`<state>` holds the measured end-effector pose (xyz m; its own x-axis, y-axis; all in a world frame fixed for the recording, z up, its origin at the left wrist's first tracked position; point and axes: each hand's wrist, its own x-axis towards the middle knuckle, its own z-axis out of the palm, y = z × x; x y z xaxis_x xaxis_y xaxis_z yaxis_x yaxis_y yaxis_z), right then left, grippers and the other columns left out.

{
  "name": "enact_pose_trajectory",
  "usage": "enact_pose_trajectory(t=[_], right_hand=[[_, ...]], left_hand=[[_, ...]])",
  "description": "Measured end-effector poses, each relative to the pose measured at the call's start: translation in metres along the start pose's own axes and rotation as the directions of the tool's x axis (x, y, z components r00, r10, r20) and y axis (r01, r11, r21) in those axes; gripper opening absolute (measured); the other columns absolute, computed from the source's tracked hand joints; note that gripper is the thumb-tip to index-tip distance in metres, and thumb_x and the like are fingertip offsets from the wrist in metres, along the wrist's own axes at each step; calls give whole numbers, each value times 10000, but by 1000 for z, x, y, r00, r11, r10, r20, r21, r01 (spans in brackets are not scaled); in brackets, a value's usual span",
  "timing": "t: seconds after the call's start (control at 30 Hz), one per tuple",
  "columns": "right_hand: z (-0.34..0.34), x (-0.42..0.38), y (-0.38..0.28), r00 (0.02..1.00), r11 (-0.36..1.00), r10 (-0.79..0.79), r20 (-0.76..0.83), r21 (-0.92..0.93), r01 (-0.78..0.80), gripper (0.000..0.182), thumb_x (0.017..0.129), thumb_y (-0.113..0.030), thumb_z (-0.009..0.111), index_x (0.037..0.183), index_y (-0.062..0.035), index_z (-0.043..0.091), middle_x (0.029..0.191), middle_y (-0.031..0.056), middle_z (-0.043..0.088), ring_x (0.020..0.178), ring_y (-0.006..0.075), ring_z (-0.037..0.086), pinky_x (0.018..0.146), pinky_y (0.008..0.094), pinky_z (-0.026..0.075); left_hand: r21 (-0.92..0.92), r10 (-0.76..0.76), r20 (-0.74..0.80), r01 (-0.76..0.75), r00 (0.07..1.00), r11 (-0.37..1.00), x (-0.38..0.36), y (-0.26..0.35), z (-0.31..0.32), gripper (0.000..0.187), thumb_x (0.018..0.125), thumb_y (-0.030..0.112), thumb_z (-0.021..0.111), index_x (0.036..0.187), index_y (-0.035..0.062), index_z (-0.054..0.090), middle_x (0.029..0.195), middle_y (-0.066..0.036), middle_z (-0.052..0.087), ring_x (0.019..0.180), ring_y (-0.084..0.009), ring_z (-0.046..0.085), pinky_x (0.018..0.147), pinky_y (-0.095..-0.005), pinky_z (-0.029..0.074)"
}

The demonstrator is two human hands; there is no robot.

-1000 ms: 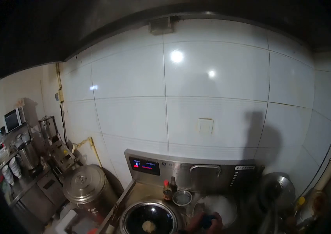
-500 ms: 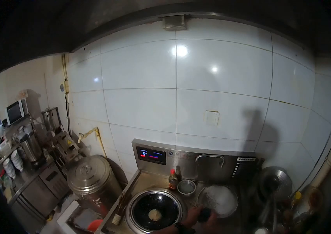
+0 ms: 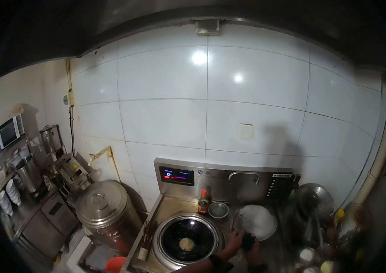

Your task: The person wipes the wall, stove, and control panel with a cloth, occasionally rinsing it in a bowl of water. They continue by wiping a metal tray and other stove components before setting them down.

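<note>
Both hands are close together at the near edge of a round metal pan [image 3: 234, 224] with a pale white mass in it. Between them is a small dark, soft-looking thing [image 3: 248, 241], its kind too dim to tell. My left hand [image 3: 234, 241] closes on its left side, a dark band round the wrist. On the other side my right hand [image 3: 253, 251] is closed against it, its fingers partly hidden. Left of the hands a black wok [image 3: 168, 242] sits in a steel ring, with a pale lump [image 3: 186, 244] at its bottom.
A red-capped bottle [image 3: 203, 203] and a small metal bowl [image 3: 219, 210] stand behind the wok. A faucet [image 3: 245, 174] arches over the pan. Far left is a large lidded steel pot [image 3: 104, 204]; a perforated strainer [image 3: 322, 200] and several containers are at right.
The view has shifted slightly. My hands, with the dark thing between them, remain together at the pan's near edge, and my right hand shows a little more clearly.
</note>
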<state>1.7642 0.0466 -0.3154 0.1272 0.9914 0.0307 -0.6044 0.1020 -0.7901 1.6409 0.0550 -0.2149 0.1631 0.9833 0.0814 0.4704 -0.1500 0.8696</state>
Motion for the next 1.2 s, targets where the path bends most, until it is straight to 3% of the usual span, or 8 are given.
enact_pose_trajectory(t=[0.07, 0.13, 0.27, 0.57, 0.77, 0.83, 1.07, 1.2], right_hand=[[20, -18, -18, 999, 968, -45, 31, -245, 51, 356, 987, -359, 524, 1148, -60, 630, 1095, 116, 659, 1001, 267, 642, 887, 453, 530], [33, -39, -35, 985, 836, -135, 109, -521, 173, 357, 986, -349, 525, 1160, -55, 626, 1121, 126, 658, 1027, 262, 640, 898, 441, 526], [31, -76, -65, 821, 211, -308, 480, -807, 551, 361, 984, -330, 527, 1185, -44, 618, 1174, 144, 658, 1078, 252, 636, 919, 418, 519], [-46, -24, -146, 741, 46, 531, 411, -887, 459, 322, 902, -215, 677, 1173, -46, 633, 1148, 134, 669, 1058, 227, 638, 908, 383, 512], [-31, 80, -179, 189, -285, 542, 819, -32, 958, 328, 877, -207, 712, 1158, -53, 644, 1138, 127, 676, 1038, 223, 643, 901, 370, 511], [83, 23, -248, 718, 30, 662, 213, -965, 259, 444, 944, -353, 655, 1224, -13, 599, 1063, 115, 672, 868, 265, 652, 814, 421, 539], [80, -7, -197, 684, -444, 143, 715, -571, 690, 440, 853, -314, 706, 1162, -16, 609, 1003, 188, 685, 796, 393, 670, 683, 463, 552], [126, -67, -190, 979, -379, 196, 61, -916, 133, 624, 858, -402, 734, 1250, 35, 524, 1096, 236, 659, 997, 378, 667, 850, 463, 532]], left_hand=[[-575, -290, -146, 157, 946, 803, -3, 9, -7, 397, 886, 345, 619, 1057, -12, 642, 991, -259, 680, 953, -405, 666, 805, -471, 519], [234, 35, 272, -102, 962, 967, -18, 28, -36, 374, 890, 301, 620, 1069, -28, 633, 1017, -252, 685, 978, -426, 657, 827, -487, 521], [127, 236, 531, -351, 814, 928, -33, 20, -47, 310, 885, 229, 601, 1111, 26, 662, 1088, -236, 684, 1070, -424, 629, 892, -491, 506], [378, 946, 315, -924, 75, -53, -46, 59, -80, 429, 899, 216, 581, 1232, -53, 570, 1247, -211, 548, 911, -341, 637, 852, -421, 516], [657, 667, 505, -745, 547, 113, -5, 102, -49, 383, 883, 220, 615, 1149, -55, 629, 986, -147, 633, 893, -260, 617, 805, -377, 506], [592, 702, 484, -787, 522, 177, -2, 126, -70, 281, 870, 151, 624, 1073, -42, 647, 964, -153, 652, 914, -311, 632, 809, -389, 510], [71, 718, 376, -790, 586, 608, 11, 78, -75, 285, 842, 158, 707, 1097, 35, 689, 1031, -165, 702, 1076, -382, 626, 901, -471, 504], [-253, 125, 555, 24, 823, 967, -5, 35, -88, 400, 880, 164, 656, 1240, 6, 582, 1066, -207, 683, 989, -364, 661, 850, -427, 527]])
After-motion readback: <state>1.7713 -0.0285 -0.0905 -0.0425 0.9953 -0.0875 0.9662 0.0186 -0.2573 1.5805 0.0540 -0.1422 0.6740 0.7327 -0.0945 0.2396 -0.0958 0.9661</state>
